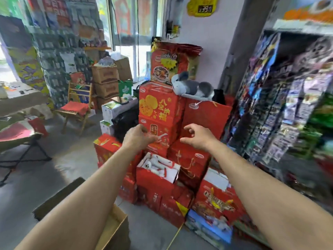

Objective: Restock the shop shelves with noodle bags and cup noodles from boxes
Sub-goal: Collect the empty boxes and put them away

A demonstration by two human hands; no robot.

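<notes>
Both my arms reach forward over a stack of red gift boxes (158, 109). My left hand (138, 137) hovers in front of the stack with loosely curled fingers and holds nothing. My right hand (195, 136) hangs beside it, fingers relaxed and spread, also empty. An open brown cardboard box (115, 230) sits on the floor below my left forearm; its contents are hidden. The shop shelf (288, 105) on the right is packed with hanging snack packets and looks blurred. No noodle bags or cup noodles are clearly visible.
A grey and white plush toy (192, 86) lies on top of the red stack. A wooden chair (77, 107) with a red cushion stands at left, brown cartons (106, 82) behind it. A folding seat (16, 136) is at far left. Grey floor (72, 159) lies between.
</notes>
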